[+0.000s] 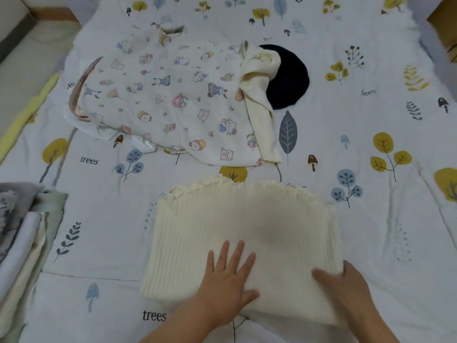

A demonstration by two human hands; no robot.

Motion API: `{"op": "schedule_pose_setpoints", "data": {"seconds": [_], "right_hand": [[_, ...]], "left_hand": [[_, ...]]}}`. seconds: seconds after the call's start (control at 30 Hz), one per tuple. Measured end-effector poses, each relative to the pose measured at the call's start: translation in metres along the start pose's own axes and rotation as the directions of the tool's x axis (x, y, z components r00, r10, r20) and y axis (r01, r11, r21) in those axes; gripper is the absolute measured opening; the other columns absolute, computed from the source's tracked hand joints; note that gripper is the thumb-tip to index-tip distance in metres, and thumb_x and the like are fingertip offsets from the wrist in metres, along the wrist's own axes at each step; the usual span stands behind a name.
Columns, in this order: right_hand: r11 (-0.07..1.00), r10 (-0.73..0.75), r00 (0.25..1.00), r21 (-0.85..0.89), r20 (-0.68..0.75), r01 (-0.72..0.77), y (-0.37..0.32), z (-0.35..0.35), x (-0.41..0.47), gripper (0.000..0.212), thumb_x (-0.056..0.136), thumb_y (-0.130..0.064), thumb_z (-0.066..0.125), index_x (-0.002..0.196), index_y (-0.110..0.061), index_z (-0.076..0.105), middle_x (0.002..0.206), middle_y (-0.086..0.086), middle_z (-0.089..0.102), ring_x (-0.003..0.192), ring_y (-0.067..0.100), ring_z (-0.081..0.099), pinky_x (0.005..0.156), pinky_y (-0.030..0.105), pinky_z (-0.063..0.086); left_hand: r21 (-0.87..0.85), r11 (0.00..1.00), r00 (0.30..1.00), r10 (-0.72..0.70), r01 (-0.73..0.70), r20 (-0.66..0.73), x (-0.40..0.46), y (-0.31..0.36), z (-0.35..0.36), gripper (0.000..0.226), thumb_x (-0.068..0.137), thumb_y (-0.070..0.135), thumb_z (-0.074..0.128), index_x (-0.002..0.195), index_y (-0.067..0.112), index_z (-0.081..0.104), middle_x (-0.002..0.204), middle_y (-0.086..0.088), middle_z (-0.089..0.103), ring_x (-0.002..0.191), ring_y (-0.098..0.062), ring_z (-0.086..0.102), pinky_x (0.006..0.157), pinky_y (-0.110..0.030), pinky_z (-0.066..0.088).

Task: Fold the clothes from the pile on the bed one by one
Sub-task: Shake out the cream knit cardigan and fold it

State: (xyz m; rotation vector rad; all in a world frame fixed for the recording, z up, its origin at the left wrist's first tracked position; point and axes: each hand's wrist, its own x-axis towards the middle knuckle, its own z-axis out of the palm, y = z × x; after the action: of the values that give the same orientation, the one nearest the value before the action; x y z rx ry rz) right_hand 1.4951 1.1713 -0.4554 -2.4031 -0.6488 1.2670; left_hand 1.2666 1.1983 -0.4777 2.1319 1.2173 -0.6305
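A cream ribbed garment [237, 226] with a frilled far edge lies folded flat on the bed near me. My left hand [227, 280] presses on it with fingers spread straight. My right hand [346, 285] holds the garment's near right edge, thumb on top and fingers hidden behind the cloth. Farther back lies the pile: a white cartoon-print garment [168, 95] spread out, a second cream ribbed piece [259, 80] bunched at its right side, and a dark navy round piece [289, 78] partly under that.
A stack of folded clothes [22, 248] sits at the bed's left edge. The bedsheet [371, 243] is white with tree and leaf prints. A wooden piece of furniture [445, 23] shows at the far right corner.
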Motion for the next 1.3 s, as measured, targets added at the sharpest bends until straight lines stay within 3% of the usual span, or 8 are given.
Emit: {"op": "schedule_pose_setpoints", "data": {"seconds": [0.23, 0.37, 0.6, 0.77, 0.93, 1.1, 1.23, 1.3], "right_hand": [[0.806, 0.157, 0.882, 0.458, 0.444, -0.374, -0.029, -0.013, -0.006, 0.026, 0.077, -0.004, 0.066, 0.103, -0.001, 0.060, 0.095, 0.022, 0.070, 0.092, 0.038, 0.064, 0.070, 0.042, 0.050], [0.912, 0.034, 0.952, 0.380, 0.303, -0.154, -0.052, -0.008, -0.024, 0.031, 0.078, 0.005, 0.064, 0.107, -0.004, 0.060, 0.090, 0.017, 0.070, 0.084, 0.034, 0.065, 0.070, 0.041, 0.051], [0.859, -0.445, 0.877, -0.191, 0.181, 0.475, -0.123, 0.058, -0.117, 0.052, 0.073, -0.026, 0.063, 0.118, -0.047, 0.045, 0.081, -0.019, 0.062, 0.083, 0.010, 0.062, 0.061, 0.026, 0.038], [0.788, -0.546, 0.768, -0.105, 0.336, 0.606, -0.137, 0.139, -0.142, 0.071, 0.084, -0.036, 0.056, 0.145, -0.038, 0.019, 0.126, -0.009, 0.051, 0.115, 0.010, 0.050, 0.086, 0.017, 0.035], [0.734, -0.464, 0.654, -0.153, 0.598, 0.661, -0.122, 0.172, -0.136, 0.054, 0.095, -0.038, 0.041, 0.146, -0.028, 0.025, 0.144, -0.007, 0.035, 0.130, 0.009, 0.033, 0.104, 0.019, 0.024], [0.750, -0.533, 0.805, -0.293, 0.261, 0.592, -0.113, 0.167, -0.107, 0.053, 0.098, -0.025, 0.037, 0.147, -0.027, 0.020, 0.157, -0.007, 0.009, 0.142, 0.007, 0.003, 0.107, 0.011, 0.000], [0.630, -0.549, 0.818, -0.558, 0.173, 0.541, -0.104, 0.176, -0.076, 0.066, 0.099, -0.037, 0.026, 0.142, -0.031, -0.024, 0.145, -0.005, -0.039, 0.137, 0.016, -0.033, 0.114, 0.037, -0.012], [0.552, -0.530, 0.814, -0.633, 0.236, 0.543, -0.093, 0.186, -0.064, 0.067, 0.098, -0.044, 0.020, 0.130, -0.029, -0.037, 0.133, -0.005, -0.050, 0.125, 0.016, -0.045, 0.111, 0.043, -0.017]], "left_hand": [[-0.204, 0.979, 0.996, -0.008, 0.026, 0.088, -0.002, -0.004, -0.020, 0.064, 0.095, 0.057, 0.017, 0.150, 0.030, 0.000, 0.155, 0.004, -0.021, 0.141, -0.024, -0.025, 0.113, -0.048, -0.011], [-0.498, 0.865, 0.996, -0.027, 0.064, 0.080, -0.005, -0.006, -0.037, 0.056, 0.098, 0.052, 0.022, 0.149, 0.033, 0.010, 0.158, 0.008, -0.003, 0.144, -0.014, -0.011, 0.115, -0.039, -0.007], [-0.966, -0.228, 0.991, -0.081, -0.122, -0.106, -0.023, -0.025, -0.086, 0.062, 0.077, 0.064, 0.030, 0.125, 0.030, 0.052, 0.118, 0.006, 0.063, 0.101, -0.013, 0.062, 0.088, -0.029, 0.049], [-0.815, -0.566, 0.984, -0.179, -0.126, -0.028, -0.040, -0.092, -0.086, 0.060, 0.072, 0.066, 0.044, 0.086, 0.016, 0.075, 0.077, -0.009, 0.071, 0.068, -0.021, 0.069, 0.062, -0.027, 0.054], [-0.967, -0.246, 0.944, -0.300, 0.065, 0.140, -0.047, -0.145, -0.073, 0.060, 0.073, 0.062, 0.055, 0.110, 0.016, 0.067, 0.105, -0.009, 0.071, 0.093, -0.024, 0.069, 0.083, -0.038, 0.052], [-0.934, 0.345, 0.868, -0.489, 0.098, -0.090, -0.038, -0.151, -0.060, 0.043, 0.075, 0.015, 0.074, 0.114, 0.020, 0.055, 0.106, -0.001, 0.067, 0.095, -0.020, 0.066, 0.084, -0.038, 0.053], [-0.629, 0.719, 0.576, -0.659, 0.295, -0.483, -0.029, -0.138, -0.054, 0.070, 0.079, 0.025, 0.068, 0.140, 0.015, 0.035, 0.131, -0.011, 0.052, 0.120, -0.032, 0.048, 0.092, -0.040, 0.038], [-0.377, 0.879, 0.636, -0.473, 0.291, -0.611, -0.020, -0.123, -0.044, 0.077, 0.085, 0.038, 0.059, 0.149, 0.020, 0.020, 0.154, -0.013, 0.022, 0.139, -0.035, 0.025, 0.109, -0.051, 0.022]]}}
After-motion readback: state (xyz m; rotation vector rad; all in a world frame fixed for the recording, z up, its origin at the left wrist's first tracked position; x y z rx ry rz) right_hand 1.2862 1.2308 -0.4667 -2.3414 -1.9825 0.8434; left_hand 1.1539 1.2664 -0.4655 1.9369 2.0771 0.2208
